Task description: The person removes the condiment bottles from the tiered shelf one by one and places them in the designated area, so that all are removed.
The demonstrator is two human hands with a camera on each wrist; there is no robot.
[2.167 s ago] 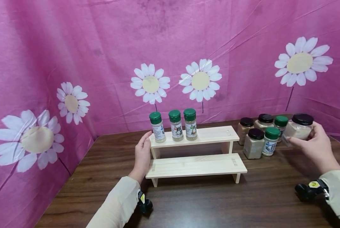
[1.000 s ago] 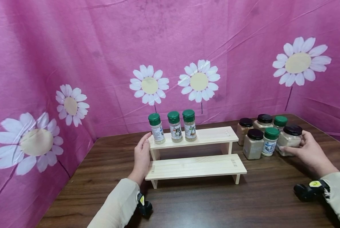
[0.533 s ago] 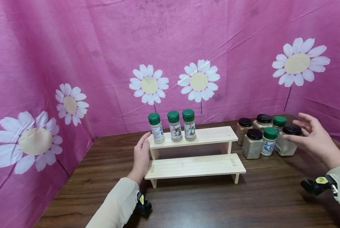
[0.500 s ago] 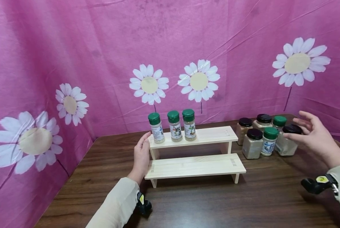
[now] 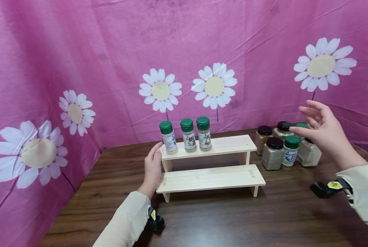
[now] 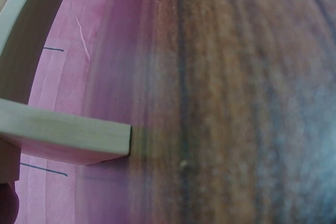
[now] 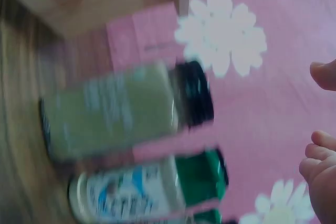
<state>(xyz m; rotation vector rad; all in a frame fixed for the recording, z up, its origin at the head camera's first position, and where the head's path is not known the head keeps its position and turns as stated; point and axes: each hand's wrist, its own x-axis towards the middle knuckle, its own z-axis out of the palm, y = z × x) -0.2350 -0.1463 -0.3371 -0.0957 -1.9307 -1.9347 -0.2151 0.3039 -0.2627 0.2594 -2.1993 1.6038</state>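
Observation:
My left hand (image 5: pixel 153 168) grips the left end of a two-step wooden shelf (image 5: pixel 230 145). A fingertip shows beside its wood in the left wrist view. On the upper step stand three green-capped seasoning shakers (image 5: pixel 189 141), all upright. In the air over the jars at right is my right hand (image 5: pixel 329 137), its fingers spread apart and holding nothing. Below it a black-lidded square jar (image 5: pixel 309 155) stands on the table, its lid mostly covered by the hand. Left of that jar are a green-capped shaker (image 5: pixel 290 153) and another black-lidded jar (image 5: pixel 271 157), larger in the right wrist view.
Behind the front jars stand two more black-lidded jars (image 5: pixel 262 139) and a green-capped shaker (image 5: pixel 301 125), partly hidden. The lower step (image 5: pixel 208 177) is bare wood. Dark wooden tabletop (image 5: pixel 208 219) runs in front, and a pink flowered cloth (image 5: pixel 116 68) hangs behind.
My right hand has lowered the square jar onto the table beside the other jars and let go. It has then risen and shifted left. My left hand stays at the shelf.

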